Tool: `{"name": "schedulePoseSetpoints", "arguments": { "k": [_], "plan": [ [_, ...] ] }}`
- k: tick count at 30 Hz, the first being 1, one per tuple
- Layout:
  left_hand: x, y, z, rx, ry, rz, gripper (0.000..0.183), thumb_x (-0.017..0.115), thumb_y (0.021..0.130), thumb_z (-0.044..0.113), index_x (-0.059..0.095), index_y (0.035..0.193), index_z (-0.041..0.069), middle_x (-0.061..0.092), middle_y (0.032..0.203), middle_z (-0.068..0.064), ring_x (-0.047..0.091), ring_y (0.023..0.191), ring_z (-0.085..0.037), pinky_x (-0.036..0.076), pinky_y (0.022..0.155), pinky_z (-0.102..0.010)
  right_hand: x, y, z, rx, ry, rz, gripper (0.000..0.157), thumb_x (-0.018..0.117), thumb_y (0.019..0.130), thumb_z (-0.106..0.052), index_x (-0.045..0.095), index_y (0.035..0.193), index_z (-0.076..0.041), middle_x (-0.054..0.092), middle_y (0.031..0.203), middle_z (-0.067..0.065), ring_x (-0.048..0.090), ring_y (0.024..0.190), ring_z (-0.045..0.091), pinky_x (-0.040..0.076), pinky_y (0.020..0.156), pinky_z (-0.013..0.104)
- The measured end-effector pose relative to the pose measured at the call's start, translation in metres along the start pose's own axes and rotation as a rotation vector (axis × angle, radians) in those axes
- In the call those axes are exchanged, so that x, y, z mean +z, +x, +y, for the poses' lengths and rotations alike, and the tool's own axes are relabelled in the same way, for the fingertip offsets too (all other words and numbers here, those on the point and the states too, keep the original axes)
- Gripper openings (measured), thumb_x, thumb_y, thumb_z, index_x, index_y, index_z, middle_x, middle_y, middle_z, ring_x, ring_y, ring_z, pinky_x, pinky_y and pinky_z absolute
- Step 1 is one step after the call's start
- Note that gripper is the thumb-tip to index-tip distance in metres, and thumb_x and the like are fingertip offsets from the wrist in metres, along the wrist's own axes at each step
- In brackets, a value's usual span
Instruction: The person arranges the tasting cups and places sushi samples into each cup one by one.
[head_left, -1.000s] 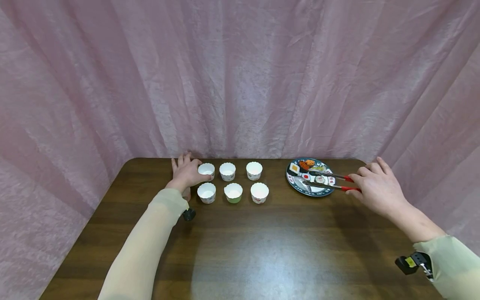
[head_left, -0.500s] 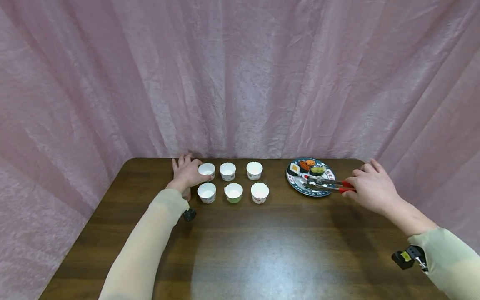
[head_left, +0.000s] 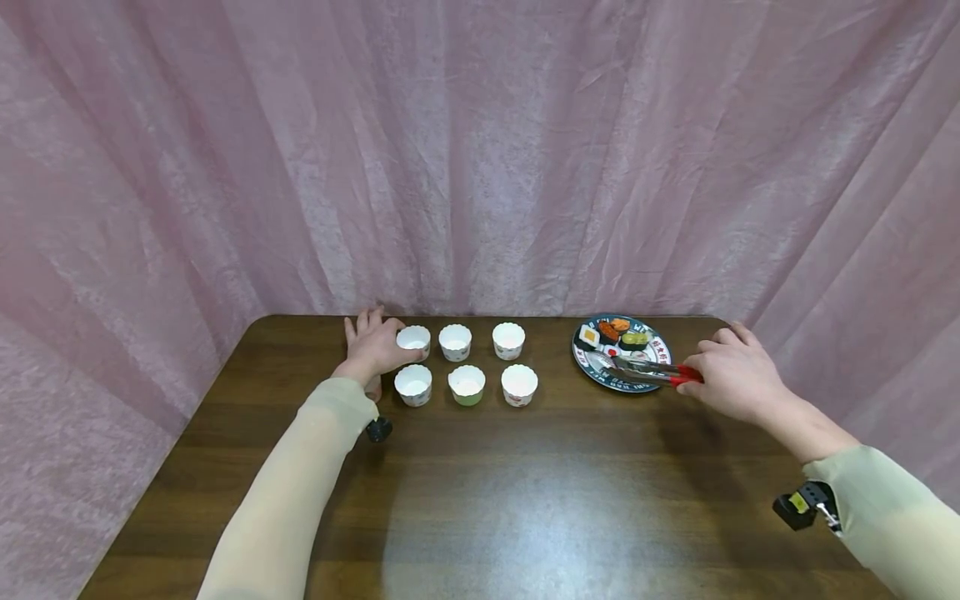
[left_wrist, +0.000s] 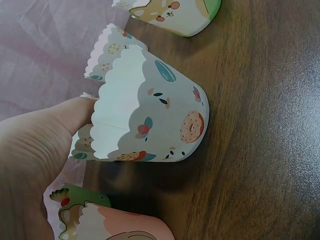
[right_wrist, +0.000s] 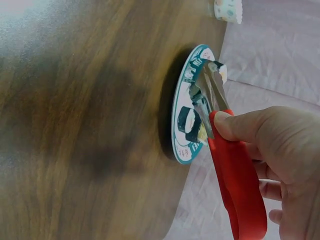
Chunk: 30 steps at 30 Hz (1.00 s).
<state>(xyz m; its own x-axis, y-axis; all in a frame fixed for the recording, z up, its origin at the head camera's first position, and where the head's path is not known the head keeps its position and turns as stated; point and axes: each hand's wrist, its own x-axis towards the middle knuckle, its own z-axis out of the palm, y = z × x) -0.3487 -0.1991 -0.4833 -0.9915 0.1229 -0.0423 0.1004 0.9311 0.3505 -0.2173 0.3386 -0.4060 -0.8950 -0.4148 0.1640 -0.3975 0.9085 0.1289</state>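
Note:
My left hand (head_left: 372,343) is at the back-left paper baking cup (head_left: 413,338), pinching it between thumb and fingers. The thumb (left_wrist: 75,112) passes behind a nearer patterned cup (left_wrist: 167,110) in the left wrist view, which hides the contact. My right hand (head_left: 738,375) grips red-handled metal tongs (right_wrist: 237,180), their arms close together. The tongs' tips reach over a round patterned plate (head_left: 592,373) bearing several sushi pieces, among them orange-topped sushi (head_left: 608,332) and green-topped sushi (head_left: 633,341). Whether a piece sits between the tips, I cannot tell.
More baking cups stand in two rows, including a green one (head_left: 467,387) and a front-right one (head_left: 519,386). A peach cup (left_wrist: 132,225) is beneath my left wrist. A pink curtain (head_left: 480,167) hangs behind the wooden table (head_left: 480,500).
My right hand has shifted left and slightly toward the plate, and the tongs' arms have come closer together. The left hand has stayed at the back-left cup.

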Motion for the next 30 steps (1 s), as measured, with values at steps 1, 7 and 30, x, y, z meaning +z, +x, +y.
{"name": "schedulePoseSetpoints", "arguments": {
  "k": [1, 7, 30],
  "plan": [
    [0.0, 0.001, 0.0, -0.002, -0.003, -0.004, 0.07, 0.074, 0.086, 0.056, 0.061, 0.137, 0.01, 0.014, 0.166, -0.024, -0.004, 0.152, -0.047, -0.015, 0.114, -0.068, 0.0, 0.001, 0.0, -0.001, 0.002, -0.001, 0.025, 0.086, 0.079, -0.033, 0.079, 0.091, -0.012, 0.068, 0.086, 0.001, 0.053, 0.096, 0.035, 0.023, 0.109, 0.068],
    [0.003, 0.003, -0.002, -0.003, -0.011, -0.011, 0.07, 0.073, 0.087, 0.057, 0.06, 0.138, 0.009, 0.012, 0.166, -0.024, -0.007, 0.152, -0.047, -0.017, 0.113, -0.068, 0.003, 0.005, -0.002, 0.01, 0.019, -0.025, 0.024, 0.086, 0.08, -0.035, 0.08, 0.09, -0.013, 0.069, 0.087, 0.001, 0.054, 0.096, 0.035, 0.022, 0.109, 0.07],
    [0.0, 0.0, 0.003, 0.011, 0.015, 0.011, 0.071, 0.076, 0.085, 0.057, 0.062, 0.135, 0.008, 0.017, 0.165, -0.025, -0.001, 0.152, -0.047, -0.011, 0.115, -0.069, 0.014, 0.003, 0.0, -0.039, -0.01, 0.122, 0.022, 0.086, 0.074, -0.023, 0.076, 0.087, -0.008, 0.063, 0.081, 0.003, 0.055, 0.095, 0.038, 0.028, 0.107, 0.065]
  ]
}}
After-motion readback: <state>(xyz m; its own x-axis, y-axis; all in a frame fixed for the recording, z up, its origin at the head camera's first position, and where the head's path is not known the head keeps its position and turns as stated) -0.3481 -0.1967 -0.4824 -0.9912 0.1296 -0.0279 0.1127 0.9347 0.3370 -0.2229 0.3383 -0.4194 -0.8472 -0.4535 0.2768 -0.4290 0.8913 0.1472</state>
